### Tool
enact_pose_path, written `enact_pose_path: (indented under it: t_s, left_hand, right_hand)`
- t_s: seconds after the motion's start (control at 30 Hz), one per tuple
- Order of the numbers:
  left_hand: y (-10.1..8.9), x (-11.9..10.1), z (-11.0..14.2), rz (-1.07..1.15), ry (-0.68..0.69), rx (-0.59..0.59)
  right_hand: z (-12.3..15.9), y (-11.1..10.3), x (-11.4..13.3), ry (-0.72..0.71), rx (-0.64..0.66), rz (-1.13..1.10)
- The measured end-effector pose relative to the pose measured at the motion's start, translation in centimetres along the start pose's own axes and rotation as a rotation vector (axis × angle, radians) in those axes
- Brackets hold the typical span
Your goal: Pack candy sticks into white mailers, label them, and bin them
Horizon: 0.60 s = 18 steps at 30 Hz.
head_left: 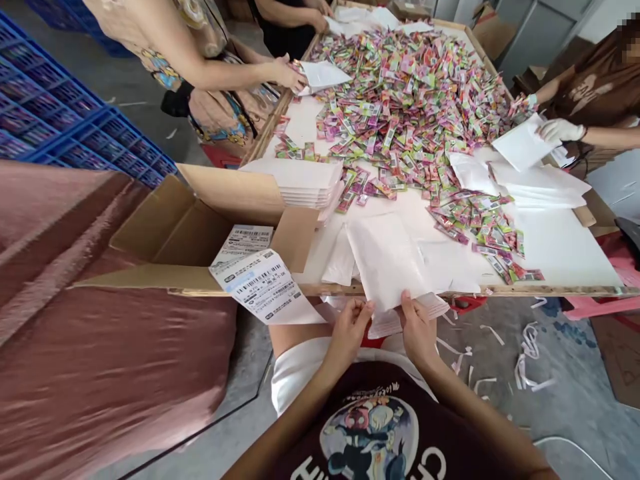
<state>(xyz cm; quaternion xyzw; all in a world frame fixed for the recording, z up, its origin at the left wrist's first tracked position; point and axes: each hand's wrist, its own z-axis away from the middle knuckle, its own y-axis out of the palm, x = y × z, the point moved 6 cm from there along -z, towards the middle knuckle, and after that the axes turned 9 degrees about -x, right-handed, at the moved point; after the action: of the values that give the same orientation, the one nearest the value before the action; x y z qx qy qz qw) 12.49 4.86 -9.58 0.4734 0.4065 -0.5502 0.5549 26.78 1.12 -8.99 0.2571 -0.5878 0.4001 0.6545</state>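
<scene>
My left hand (350,327) and my right hand (416,327) both pinch the near edge of a white mailer bag (385,263) that lies over the front rim of the table (550,291). More white bags hang below it in my lap. A large heap of small colourful sachets (410,100) covers the middle and far part of the table. A smaller cluster of sachets (480,227) lies to the right of my bag.
An open cardboard box (190,227) with barcode label sheets (265,287) stands at the left. Stacks of white bags (305,183) lie on the table. Other people's hands work at the far left and right edges. Blue crates (55,113) stand at the far left.
</scene>
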Motion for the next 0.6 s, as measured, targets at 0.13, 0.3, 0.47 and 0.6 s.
enact_pose_path:
  t_s: [0.13,0.3,0.47,0.6]
  left_hand:
    - [0.7,1.9,0.2,0.129,-0.141,0.029]
    - [1.0,1.8,0.9,0.321,-0.264,0.009]
    - [0.8,1.8,1.1,0.41,-0.317,-0.024]
    - [0.6,1.5,0.9,0.443,-0.341,-0.032]
  right_hand:
    - [0.4,-0.4,1.1,-0.049,0.081,0.077]
    - [1.7,-0.9,2.0,-0.392,0.266,0.232]
    - [2.3,0.7,2.5,-0.542,0.398,0.352]
    - [2.5,-0.5,3.3,-0.588,0.394,0.301]
